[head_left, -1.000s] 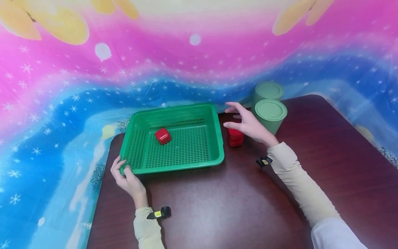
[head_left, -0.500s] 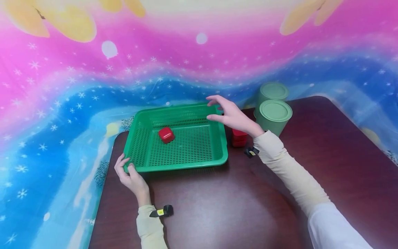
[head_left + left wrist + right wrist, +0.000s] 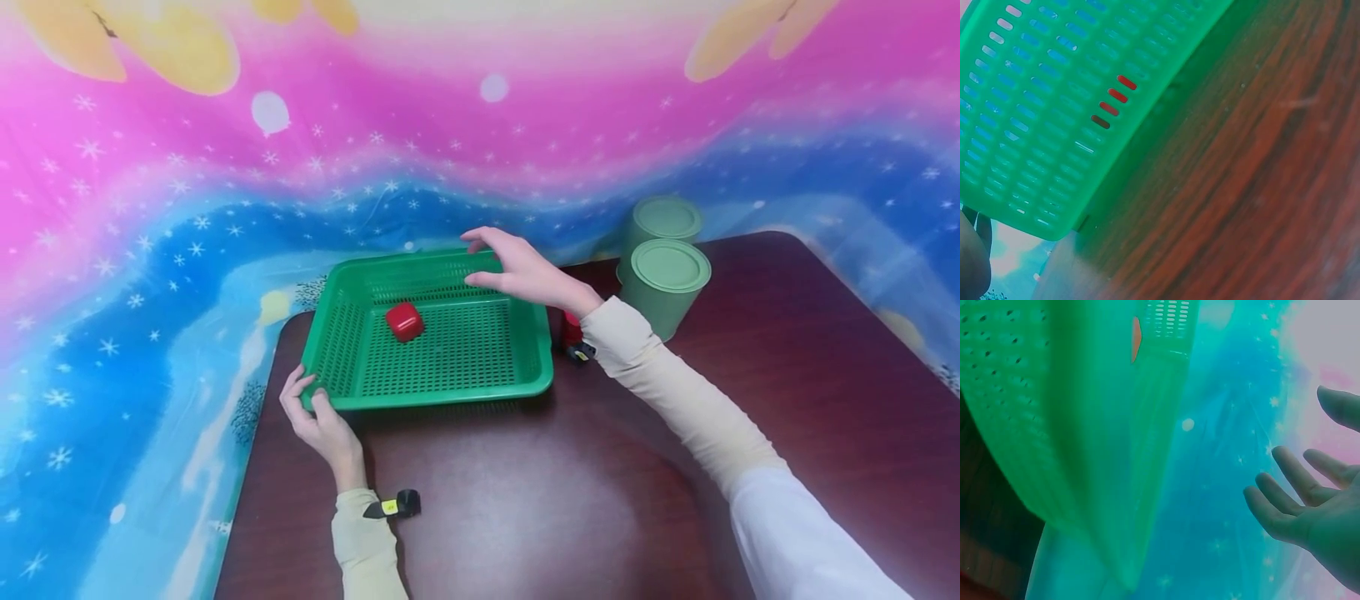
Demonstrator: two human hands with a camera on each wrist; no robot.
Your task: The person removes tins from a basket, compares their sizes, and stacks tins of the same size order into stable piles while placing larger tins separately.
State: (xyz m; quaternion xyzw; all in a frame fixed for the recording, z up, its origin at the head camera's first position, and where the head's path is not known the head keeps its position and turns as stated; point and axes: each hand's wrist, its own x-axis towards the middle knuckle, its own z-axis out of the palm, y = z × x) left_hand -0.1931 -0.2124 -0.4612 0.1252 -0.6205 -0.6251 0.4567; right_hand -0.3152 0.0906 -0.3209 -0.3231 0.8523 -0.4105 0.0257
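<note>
A green slotted plastic basket (image 3: 431, 400) stands on the table, with one red rounded block (image 3: 405, 322) lying inside it. My left hand (image 3: 322, 429) grips the near left corner, its thumb at the rim and its fingers outside. In the left wrist view, red shows through slots in the basket's wall (image 3: 1054, 94). Above the basket's far right part hovers my right hand (image 3: 521, 267), holding nothing. Its fingers are spread and loosely bent, as the right wrist view also shows. More red (image 3: 572, 329) shows just right of the basket, mostly hidden by my right wrist.
Two pale green lidded canisters (image 3: 671, 283) stand at the back right, one behind the other. The dark wooden table (image 3: 510, 483) extends in front of the basket and to the right. A colourful printed cloth (image 3: 420, 142) hangs close behind the table.
My right hand has moved left from beside the red blocks to above the basket, fingers still spread. My left hand keeps its grip on the corner. The view has shifted slightly.
</note>
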